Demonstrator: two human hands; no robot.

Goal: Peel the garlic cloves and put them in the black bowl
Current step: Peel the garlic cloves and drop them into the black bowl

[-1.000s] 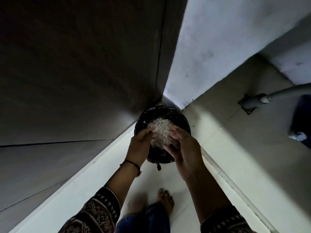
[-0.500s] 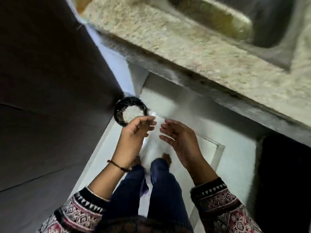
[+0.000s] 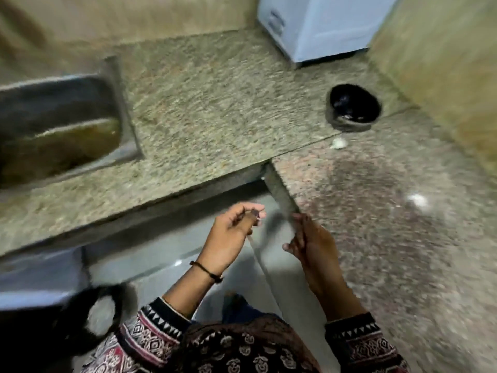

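The black bowl [image 3: 330, 101] stands on the granite counter [image 3: 215, 103] at the back right, near the wall corner. A small pale piece, which looks like a garlic clove [image 3: 339, 143], lies on the counter just in front of the bowl. My left hand [image 3: 228, 238] hovers below the counter's edge with fingers loosely curled; nothing shows clearly in it. My right hand [image 3: 314, 243] is beside it, over the counter's inner corner, fingers relaxed and holding nothing. Both hands are well short of the bowl. The view is blurred.
A steel sink [image 3: 53, 125] is set into the counter at the left. A white appliance [image 3: 322, 25] stands at the back. On the floor at the lower left is a dark bin holding a heap of white peels [image 3: 100, 319].
The view has swung up from the floor bin to the countertop. Both hands have left the peel-filled bin and risen to counter height.
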